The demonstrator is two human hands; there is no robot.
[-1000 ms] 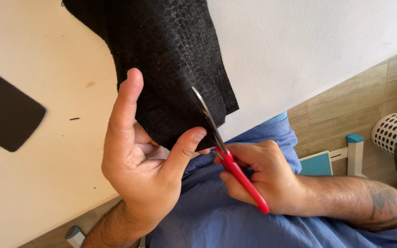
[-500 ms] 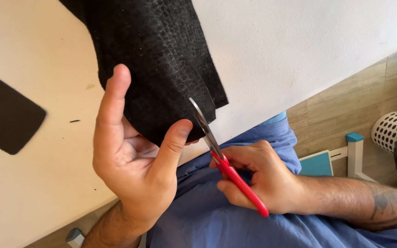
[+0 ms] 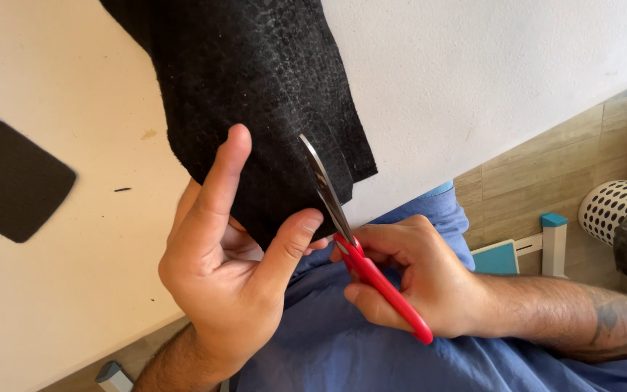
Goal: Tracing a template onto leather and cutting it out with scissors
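blue cloth of the person's shirt (image 3: 342,348) fills the bottom of the frame, nearest the camera. just above it the right hand (image 3: 415,279) is closed around the red handles of a pair of scissors (image 3: 361,247), blades narrowly parted and biting into the lower edge of a black textured fabric sheet (image 3: 255,94). the left hand (image 3: 230,250), lower centre, pinches that edge between thumb and fingers, index raised along the cloth. the sheet hangs over the pale table (image 3: 59,290) edge and runs up to the top of the frame. to cut well, the left hand should likely hold the fabric taut close to the blades, thumb clear of their path. farther off, at the left edge, a small black square piece (image 3: 12,181) lies flat, well apart.
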